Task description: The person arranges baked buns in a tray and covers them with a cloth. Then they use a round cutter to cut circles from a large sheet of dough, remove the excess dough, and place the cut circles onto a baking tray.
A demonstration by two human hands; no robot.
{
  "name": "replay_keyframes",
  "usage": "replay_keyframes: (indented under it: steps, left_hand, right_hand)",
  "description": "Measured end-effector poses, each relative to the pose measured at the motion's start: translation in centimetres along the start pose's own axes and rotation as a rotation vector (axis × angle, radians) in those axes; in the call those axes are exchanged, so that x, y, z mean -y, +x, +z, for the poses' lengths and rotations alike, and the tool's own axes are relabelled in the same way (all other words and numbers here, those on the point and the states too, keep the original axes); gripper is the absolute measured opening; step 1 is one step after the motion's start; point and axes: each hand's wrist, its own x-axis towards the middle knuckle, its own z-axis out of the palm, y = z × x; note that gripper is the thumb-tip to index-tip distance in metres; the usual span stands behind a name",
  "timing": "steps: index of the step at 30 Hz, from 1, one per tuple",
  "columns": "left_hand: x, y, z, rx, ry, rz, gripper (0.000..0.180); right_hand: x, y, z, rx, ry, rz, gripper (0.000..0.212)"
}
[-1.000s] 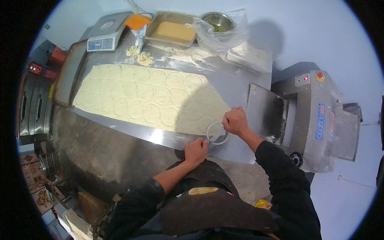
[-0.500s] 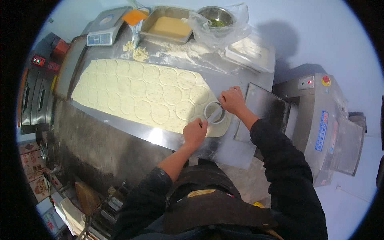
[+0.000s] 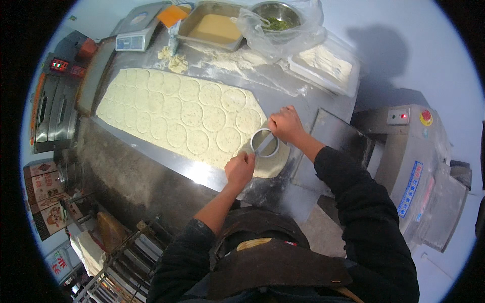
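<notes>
A broad, pale, speckled sheet of dough (image 3: 166, 108) lies on a metal worktable, its surface marked with rows of round outlines. Near its right end rests a white ring cutter (image 3: 262, 145) with a flat bar across its middle. My left hand (image 3: 240, 170) is closed on the near-left end of the bar. At the far-right side, my right hand (image 3: 286, 124) grips the other end with curled fingers. Dough shows through the ring on either side of the bar. Whether the ring's edge has sunk into the dough, I cannot tell.
Along the back stand a scale (image 3: 132, 41), a metal tray of tan batter (image 3: 189, 34), a bowl of greens (image 3: 278, 11) in plastic and a white flour tub (image 3: 328, 65). Dough scraps (image 3: 178, 63) lie behind the sheet. A metal tray (image 3: 328, 141) and a machine (image 3: 404, 151) are right.
The view has shifted slightly. Both hands and the ring cutter have moved a little left over the dough, closer to the marked circles. My grip looks the same.
</notes>
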Motion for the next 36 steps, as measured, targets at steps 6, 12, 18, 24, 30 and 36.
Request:
replay_keyframes:
  steps: [6,12,18,24,30,36]
  left_hand:
    - [0.7,0.2,0.6,0.112,0.077,0.02,0.05]
    - [2.4,0.3,3.2,0.14,0.144,0.091,0.051]
    - [2.5,0.6,3.1,0.122,0.171,0.112,0.049]
    - [0.4,-2.1,1.8,0.017,0.065,0.074,0.048]
    - [-1.1,-7.0,1.3,0.003,-0.016,0.051,0.045]
    - [0.2,-11.0,3.5,0.145,0.006,0.002,0.044]
  right_hand:
    - [0.2,-0.5,1.0,-0.079,-0.015,-0.013,0.024]
    - [-1.3,-0.4,2.7,-0.194,0.024,-0.129,0.022]
    - [-0.4,-0.2,1.8,-0.125,-0.021,-0.116,0.024]
    - [0.7,-0.4,-2.1,-0.118,0.068,-0.131,0.024]
    - [2.9,-2.7,-4.7,-0.117,0.022,-0.191,0.025]
    - [3.4,-7.5,-2.9,-0.008,0.053,-0.144,0.027]
